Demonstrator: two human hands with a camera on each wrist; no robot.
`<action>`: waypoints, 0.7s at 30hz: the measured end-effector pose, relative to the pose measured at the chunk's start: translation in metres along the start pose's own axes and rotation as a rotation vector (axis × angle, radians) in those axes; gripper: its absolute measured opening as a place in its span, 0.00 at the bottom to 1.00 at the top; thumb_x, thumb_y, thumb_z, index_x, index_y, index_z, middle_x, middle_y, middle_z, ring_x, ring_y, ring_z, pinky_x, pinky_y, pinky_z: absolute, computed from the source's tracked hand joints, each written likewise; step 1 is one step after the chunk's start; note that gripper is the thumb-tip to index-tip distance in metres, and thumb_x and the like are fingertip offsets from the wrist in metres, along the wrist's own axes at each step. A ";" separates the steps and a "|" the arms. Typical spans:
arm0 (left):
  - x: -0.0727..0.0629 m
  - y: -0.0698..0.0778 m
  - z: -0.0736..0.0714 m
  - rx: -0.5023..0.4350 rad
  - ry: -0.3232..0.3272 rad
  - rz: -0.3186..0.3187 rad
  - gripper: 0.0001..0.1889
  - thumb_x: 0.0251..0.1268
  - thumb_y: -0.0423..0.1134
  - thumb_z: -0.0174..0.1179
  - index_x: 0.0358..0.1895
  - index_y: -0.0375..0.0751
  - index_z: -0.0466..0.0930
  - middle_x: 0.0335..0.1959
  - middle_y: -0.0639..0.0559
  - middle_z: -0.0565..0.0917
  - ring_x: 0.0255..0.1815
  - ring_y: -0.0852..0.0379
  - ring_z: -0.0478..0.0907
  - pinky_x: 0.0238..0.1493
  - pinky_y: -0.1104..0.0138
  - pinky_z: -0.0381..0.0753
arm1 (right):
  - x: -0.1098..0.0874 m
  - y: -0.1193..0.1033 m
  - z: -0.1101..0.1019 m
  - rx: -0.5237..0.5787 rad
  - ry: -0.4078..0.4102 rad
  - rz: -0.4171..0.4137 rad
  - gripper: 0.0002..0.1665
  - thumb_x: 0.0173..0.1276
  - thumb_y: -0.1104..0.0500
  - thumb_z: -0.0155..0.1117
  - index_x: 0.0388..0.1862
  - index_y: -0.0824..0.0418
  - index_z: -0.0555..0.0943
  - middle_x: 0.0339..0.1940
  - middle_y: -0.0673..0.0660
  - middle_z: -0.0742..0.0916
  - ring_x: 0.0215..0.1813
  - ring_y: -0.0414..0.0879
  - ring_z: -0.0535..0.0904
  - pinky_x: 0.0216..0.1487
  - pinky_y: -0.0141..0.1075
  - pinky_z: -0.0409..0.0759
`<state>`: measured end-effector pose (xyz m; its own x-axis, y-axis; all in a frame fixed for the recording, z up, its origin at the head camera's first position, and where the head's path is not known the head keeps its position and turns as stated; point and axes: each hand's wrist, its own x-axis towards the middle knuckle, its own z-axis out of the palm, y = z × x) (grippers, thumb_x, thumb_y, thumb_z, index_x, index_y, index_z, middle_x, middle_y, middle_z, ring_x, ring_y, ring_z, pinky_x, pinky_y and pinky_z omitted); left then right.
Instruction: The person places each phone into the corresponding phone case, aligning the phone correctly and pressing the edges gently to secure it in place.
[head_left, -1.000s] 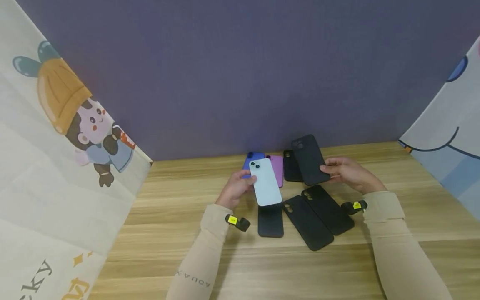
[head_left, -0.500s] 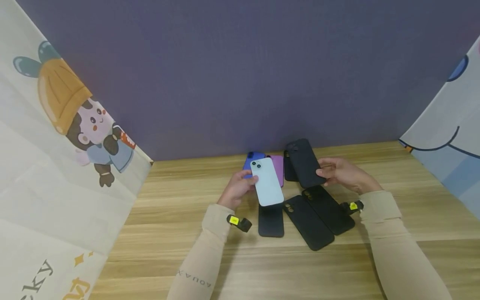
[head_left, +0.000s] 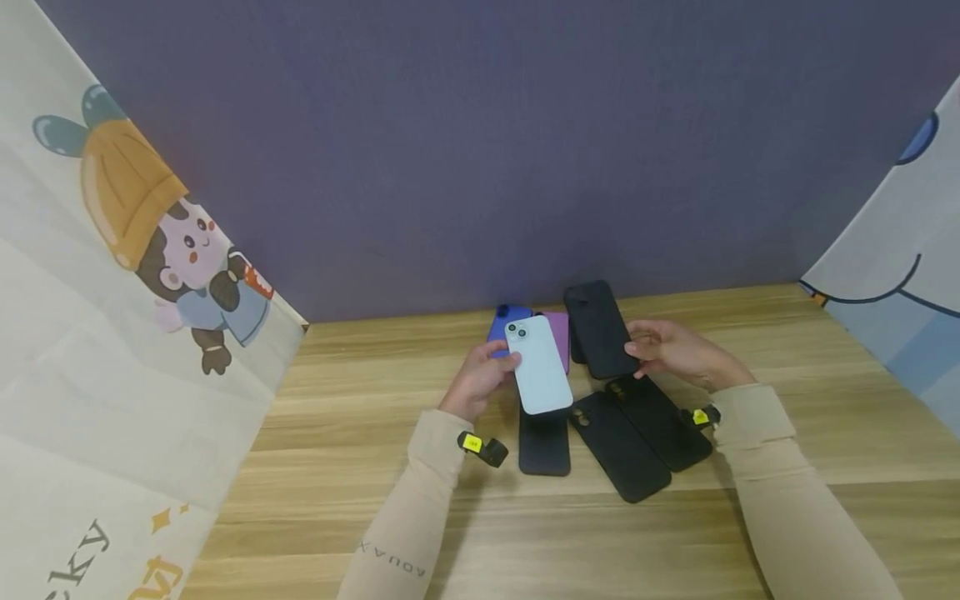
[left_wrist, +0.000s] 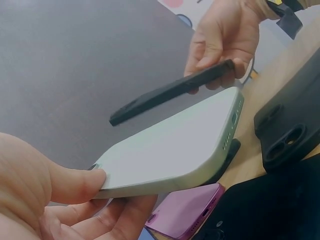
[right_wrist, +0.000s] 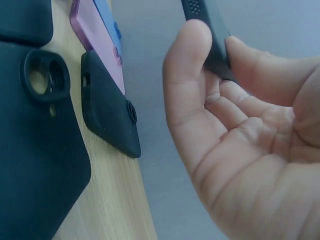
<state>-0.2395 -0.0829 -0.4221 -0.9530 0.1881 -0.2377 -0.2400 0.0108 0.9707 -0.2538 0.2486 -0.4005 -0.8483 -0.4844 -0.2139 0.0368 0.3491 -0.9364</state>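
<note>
My left hand (head_left: 480,379) grips a pale mint-white smartphone (head_left: 542,371) by its left edge, thumb on the back, camera end away from me. In the left wrist view the phone is tilted above the table. My right hand (head_left: 678,350) pinches a black phone case (head_left: 603,337) near its lower right corner, thumb on one face. The case hangs raised and slanted, to the right of the white phone and apart from it. Small speaker holes show on the end of the case (right_wrist: 195,7) in the right wrist view.
Behind the white phone lie a blue phone (head_left: 498,329) and a pink phone (head_left: 558,329). A black phone-shaped piece (head_left: 545,450) lies in front. Two black cases (head_left: 622,450) overlap at the right; another black case (right_wrist: 107,105) lies by the pink phone. A grey-purple panel (head_left: 465,167) closes the back.
My right hand has moved left and slightly down with the black case, bringing it closer to the white phone. My left hand has shifted only slightly right, still holding the phone.
</note>
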 end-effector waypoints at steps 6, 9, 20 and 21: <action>0.000 0.000 0.003 -0.012 0.009 0.004 0.17 0.77 0.33 0.55 0.64 0.33 0.76 0.43 0.47 0.85 0.40 0.53 0.80 0.66 0.45 0.74 | 0.001 -0.002 0.005 0.046 -0.004 -0.039 0.41 0.81 0.61 0.54 0.80 0.76 0.46 0.71 0.79 0.64 0.50 0.40 0.80 0.53 0.40 0.86; -0.001 0.001 0.004 -0.010 0.015 0.001 0.16 0.77 0.33 0.56 0.63 0.33 0.76 0.42 0.48 0.84 0.39 0.54 0.79 0.66 0.45 0.74 | 0.003 -0.002 0.009 0.043 -0.013 -0.053 0.39 0.81 0.62 0.54 0.78 0.78 0.48 0.61 0.71 0.71 0.47 0.41 0.80 0.51 0.39 0.87; -0.003 0.003 0.006 0.004 0.032 -0.007 0.17 0.77 0.34 0.56 0.64 0.34 0.76 0.48 0.45 0.84 0.42 0.52 0.78 0.67 0.45 0.73 | 0.007 -0.004 0.020 0.034 -0.082 -0.068 0.43 0.80 0.62 0.55 0.79 0.80 0.44 0.68 0.78 0.64 0.44 0.42 0.81 0.51 0.43 0.87; -0.002 0.003 0.006 0.005 0.034 -0.010 0.18 0.76 0.34 0.57 0.65 0.35 0.75 0.49 0.44 0.83 0.43 0.52 0.78 0.67 0.45 0.73 | 0.008 -0.004 0.021 0.035 -0.085 -0.069 0.42 0.80 0.62 0.55 0.78 0.80 0.44 0.63 0.75 0.69 0.43 0.42 0.80 0.51 0.42 0.87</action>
<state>-0.2367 -0.0773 -0.4187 -0.9562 0.1544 -0.2486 -0.2489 0.0177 0.9684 -0.2499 0.2267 -0.4044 -0.8017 -0.5729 -0.1705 -0.0003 0.2857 -0.9583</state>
